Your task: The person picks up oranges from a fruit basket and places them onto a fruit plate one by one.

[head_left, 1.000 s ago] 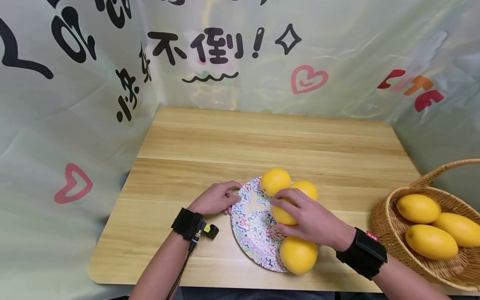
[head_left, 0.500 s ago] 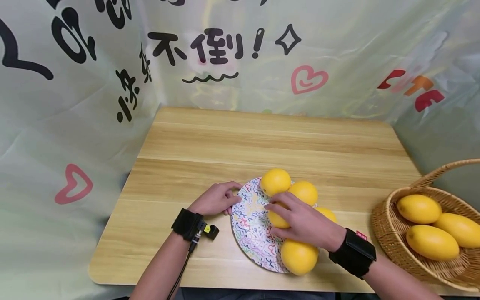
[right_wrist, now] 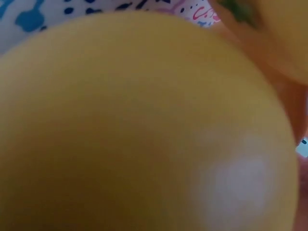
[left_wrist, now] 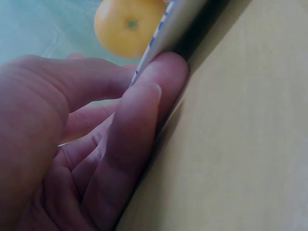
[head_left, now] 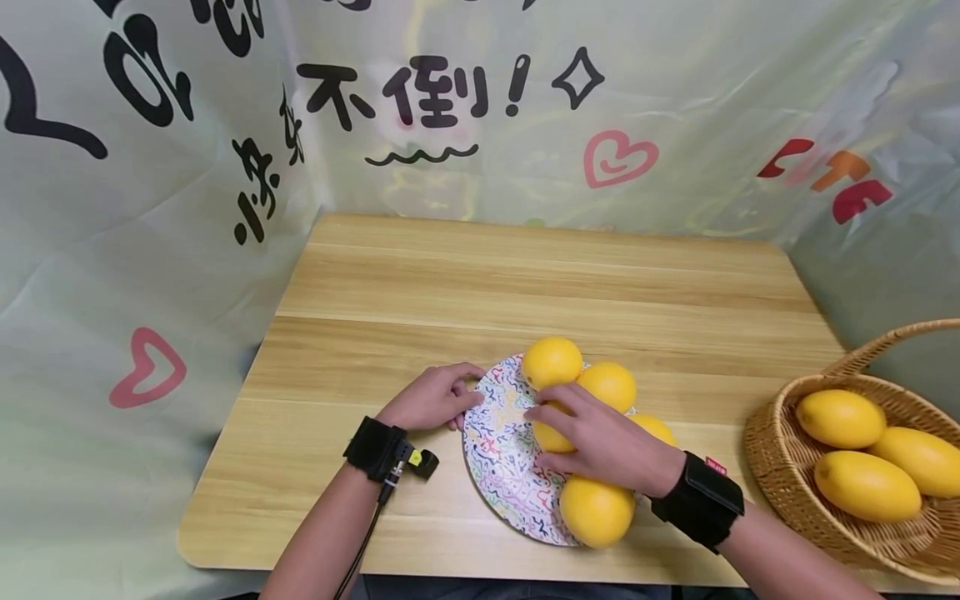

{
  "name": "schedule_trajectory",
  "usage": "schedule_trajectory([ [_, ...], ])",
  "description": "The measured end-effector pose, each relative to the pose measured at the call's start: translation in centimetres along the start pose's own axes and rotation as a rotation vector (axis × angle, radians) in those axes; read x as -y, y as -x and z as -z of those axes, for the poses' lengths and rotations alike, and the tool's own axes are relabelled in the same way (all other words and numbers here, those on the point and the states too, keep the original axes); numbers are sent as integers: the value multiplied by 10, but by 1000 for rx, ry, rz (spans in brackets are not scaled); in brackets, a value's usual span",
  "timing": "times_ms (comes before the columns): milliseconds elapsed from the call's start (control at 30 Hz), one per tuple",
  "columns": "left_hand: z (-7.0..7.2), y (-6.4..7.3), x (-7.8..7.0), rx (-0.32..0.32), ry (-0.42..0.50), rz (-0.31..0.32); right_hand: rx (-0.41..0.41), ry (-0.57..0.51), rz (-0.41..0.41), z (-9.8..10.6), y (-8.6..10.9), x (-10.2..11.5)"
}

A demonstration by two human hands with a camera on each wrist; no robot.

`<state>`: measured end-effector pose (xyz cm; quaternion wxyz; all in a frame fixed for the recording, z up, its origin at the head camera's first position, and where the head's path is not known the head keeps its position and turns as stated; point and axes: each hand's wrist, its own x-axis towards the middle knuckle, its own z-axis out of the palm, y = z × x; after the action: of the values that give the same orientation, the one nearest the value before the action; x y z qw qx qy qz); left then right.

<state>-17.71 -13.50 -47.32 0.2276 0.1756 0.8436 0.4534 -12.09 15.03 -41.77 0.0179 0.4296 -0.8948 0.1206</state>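
Observation:
My left hand grips the near left rim of a round plate with a colourful squiggle pattern. In the left wrist view, fingertips tuck under the plate's edge, low over the table. My right hand holds an orange from above, over the plate's middle, its fingers curled round the far and near sides. Around it lie more oranges: one at the back, one behind the hand, one partly hidden beyond the wrist and one in front. An orange fills most of the right wrist view.
A wicker basket with an arched handle stands at the table's right edge, holding yellow oval fruits that look like mangoes. Printed cloth walls off the back and sides of the wooden table.
My right hand has shifted left over the plate with the orange in its grasp, and an orange beyond the wrist has come into sight. The left hand stays put.

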Motion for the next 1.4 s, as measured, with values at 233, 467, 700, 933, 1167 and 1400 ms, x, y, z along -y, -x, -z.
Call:
schedule_trajectory([
  [233, -1, 0, 0, -5, -3, -6, -7, 22, -7, 0, -1, 1],
  [467, -1, 0, 0, -5, -9, -7, -71, 86, 9, 2, 0, 0],
  [700, -1, 1, 0, -7, 1, 1, -119, 117, 30, 7, 4, 0],
  [933, -1, 0, -1, -8, -7, 0, -145, 103, 29, 14, 13, 1],
  [1167, -2, -1, 0, -4, -6, -9, -171, 79, 13, 28, 28, -2],
  [1400, -2, -1, 2, -3, -10, -3, -211, 120, -23, 40, 45, -11],
])
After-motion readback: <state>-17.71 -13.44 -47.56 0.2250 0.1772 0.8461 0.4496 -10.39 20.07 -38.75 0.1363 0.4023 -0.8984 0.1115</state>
